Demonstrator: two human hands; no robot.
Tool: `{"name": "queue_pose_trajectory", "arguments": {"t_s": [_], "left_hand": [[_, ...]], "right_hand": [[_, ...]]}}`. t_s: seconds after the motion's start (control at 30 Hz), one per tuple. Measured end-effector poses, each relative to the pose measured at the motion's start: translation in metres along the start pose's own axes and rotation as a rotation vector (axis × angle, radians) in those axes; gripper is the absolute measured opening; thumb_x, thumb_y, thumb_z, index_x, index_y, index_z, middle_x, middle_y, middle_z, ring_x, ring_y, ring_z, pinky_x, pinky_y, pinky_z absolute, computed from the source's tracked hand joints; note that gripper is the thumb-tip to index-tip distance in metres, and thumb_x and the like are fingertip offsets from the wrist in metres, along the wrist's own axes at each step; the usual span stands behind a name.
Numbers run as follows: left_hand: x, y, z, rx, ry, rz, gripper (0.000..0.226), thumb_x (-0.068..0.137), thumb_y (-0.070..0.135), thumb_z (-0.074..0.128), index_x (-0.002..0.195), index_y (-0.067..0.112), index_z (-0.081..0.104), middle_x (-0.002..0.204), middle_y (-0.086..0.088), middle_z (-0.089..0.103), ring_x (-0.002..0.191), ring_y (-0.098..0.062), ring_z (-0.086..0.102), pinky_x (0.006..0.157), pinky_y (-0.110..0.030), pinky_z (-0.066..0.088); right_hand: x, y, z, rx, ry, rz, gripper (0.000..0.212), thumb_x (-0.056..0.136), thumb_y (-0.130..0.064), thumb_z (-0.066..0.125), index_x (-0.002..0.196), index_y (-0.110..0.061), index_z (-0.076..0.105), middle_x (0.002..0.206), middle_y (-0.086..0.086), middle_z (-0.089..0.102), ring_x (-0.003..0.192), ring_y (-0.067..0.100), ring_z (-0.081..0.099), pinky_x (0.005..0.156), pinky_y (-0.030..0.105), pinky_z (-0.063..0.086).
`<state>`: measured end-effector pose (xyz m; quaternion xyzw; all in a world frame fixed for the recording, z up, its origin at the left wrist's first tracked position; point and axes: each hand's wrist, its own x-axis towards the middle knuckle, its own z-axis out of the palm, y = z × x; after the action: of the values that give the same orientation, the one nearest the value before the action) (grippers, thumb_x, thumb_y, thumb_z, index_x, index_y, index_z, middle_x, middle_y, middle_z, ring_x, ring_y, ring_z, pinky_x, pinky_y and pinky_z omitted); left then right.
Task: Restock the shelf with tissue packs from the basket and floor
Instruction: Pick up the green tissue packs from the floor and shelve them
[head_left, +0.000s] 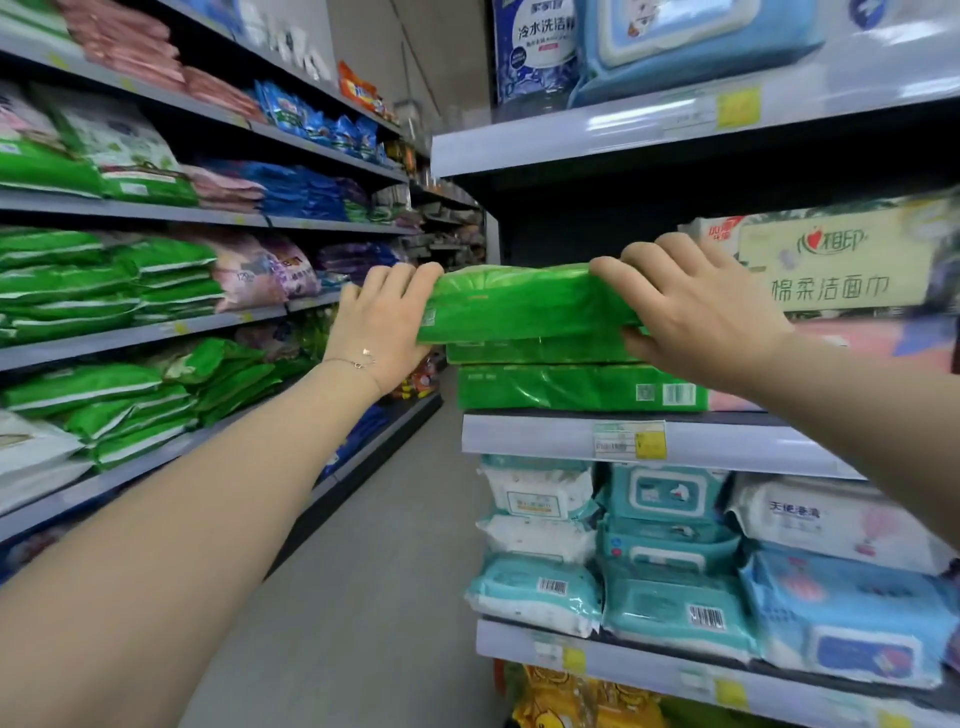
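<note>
Both hands grasping one green tissue pack (524, 301): left hand (382, 325) clasping its left end, right hand (696, 312) its right end. Directly beneath the grip, two more green packs (561, 387) stacked on the shelf (524, 436).

A tissue pack (524, 304) sits on top of two more packs (576, 387) stacked at the left end of the right-hand shelf (524, 436) — the left hand (382, 327) at its left end, the right hand (696, 317) at its right. A tissue carton (836, 260) stands behind and to the right. Wet-wipe packs (670, 551) fill the shelf below. Across the aisle floor (374, 571), left shelving (140, 332) holds stacked packs.
</note>
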<state>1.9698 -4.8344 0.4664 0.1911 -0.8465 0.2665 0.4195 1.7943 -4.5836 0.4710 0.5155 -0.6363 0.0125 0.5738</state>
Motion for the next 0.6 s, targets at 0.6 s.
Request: {"name": "queue_pose_trajectory", "arguments": {"t_s": [0.6], "left_hand": [[-0.004,0.039,0.05,-0.688,-0.253,-0.409,0.081,0.083,0.006,0.054,0.145,0.032,0.009,0.142,-0.013,0.029,0.087,-0.034,0.058,0.084,-0.047,0.05]], "right_hand": [[0.015,0.002,0.061,0.093,-0.166,0.305,0.076,0.061,0.008,0.074,0.129,-0.008,0.044,0.125,0.019,0.053,0.116,0.041,0.047,0.082,0.047,0.047]]}}
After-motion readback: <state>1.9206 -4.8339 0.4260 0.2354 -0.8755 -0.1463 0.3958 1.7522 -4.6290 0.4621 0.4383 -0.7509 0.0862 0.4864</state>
